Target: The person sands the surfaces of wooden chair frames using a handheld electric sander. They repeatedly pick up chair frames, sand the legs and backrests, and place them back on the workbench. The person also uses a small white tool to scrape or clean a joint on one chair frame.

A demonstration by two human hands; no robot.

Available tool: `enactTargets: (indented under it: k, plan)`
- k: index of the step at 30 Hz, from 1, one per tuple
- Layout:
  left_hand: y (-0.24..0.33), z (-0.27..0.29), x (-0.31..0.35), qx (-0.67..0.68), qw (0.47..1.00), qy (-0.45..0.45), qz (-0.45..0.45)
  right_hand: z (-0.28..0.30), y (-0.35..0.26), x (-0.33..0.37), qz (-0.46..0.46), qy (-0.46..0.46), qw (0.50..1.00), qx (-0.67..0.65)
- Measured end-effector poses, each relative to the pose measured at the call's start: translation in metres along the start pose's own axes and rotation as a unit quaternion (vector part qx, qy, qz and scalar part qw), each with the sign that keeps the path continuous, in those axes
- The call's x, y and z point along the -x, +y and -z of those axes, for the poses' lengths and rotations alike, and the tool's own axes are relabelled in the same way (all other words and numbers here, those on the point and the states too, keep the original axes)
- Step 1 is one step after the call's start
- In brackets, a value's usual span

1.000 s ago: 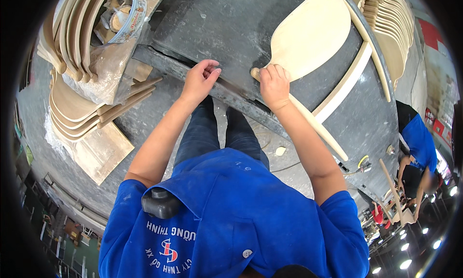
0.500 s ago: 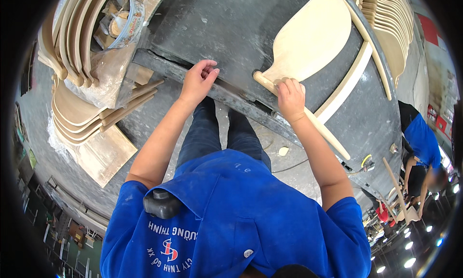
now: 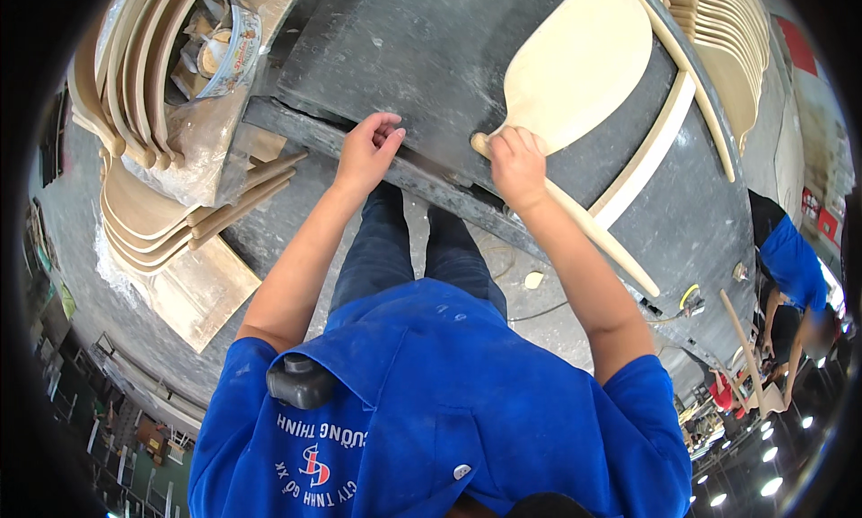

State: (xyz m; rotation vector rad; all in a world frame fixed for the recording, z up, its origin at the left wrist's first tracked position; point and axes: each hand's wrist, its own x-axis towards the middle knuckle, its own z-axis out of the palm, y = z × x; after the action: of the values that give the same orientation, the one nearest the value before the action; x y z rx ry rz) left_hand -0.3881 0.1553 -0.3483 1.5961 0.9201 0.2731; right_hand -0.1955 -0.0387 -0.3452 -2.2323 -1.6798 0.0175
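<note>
The pale wooden rod (image 3: pixel 611 241) is lying by the near edge of the dark table (image 3: pixel 404 42), its long axis running slantwise, rounded end pointing left and away, tapered end right and toward me. My right hand (image 3: pixel 519 163) is clasping it, fingers bunched, sitting nearer the rounded end than half a second ago. My left hand (image 3: pixel 369 148) is loosely curling, gripping nothing.

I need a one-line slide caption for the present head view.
Right hand on a pale wooden rod, left hand loosely curled by the near edge of a dark worktop.
</note>
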Motion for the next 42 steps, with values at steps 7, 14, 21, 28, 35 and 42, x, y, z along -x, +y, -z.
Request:
enactTargets:
  k: [7,14,21,28,35,42]
  plan:
    - [-0.006,0.004,-0.001,0.008,1.0,0.001,-0.01,0.043,0.024,0.037,-0.056,-0.063,0.995,0.056]
    - [-0.014,0.007,0.005,-0.013,1.0,-0.013,0.013,0.011,0.011,0.012,-0.025,-0.055,0.998,0.035]
    - [-0.006,0.018,0.012,-0.049,0.996,-0.038,0.057,0.068,0.031,0.052,-0.14,-0.181,0.965,0.125]
    - [0.024,-0.013,0.045,0.123,0.967,-0.222,0.022,0.046,-0.078,-0.03,-0.214,0.002,0.92,-0.328]
    - [0.027,0.074,0.017,0.24,0.957,0.02,0.163,0.028,-0.117,-0.074,-0.257,-0.035,0.855,-0.449]
    - [0.039,0.208,-0.065,-0.477,0.793,0.274,-0.262,0.05,-0.088,-0.026,-0.294,-0.143,0.885,-0.332]
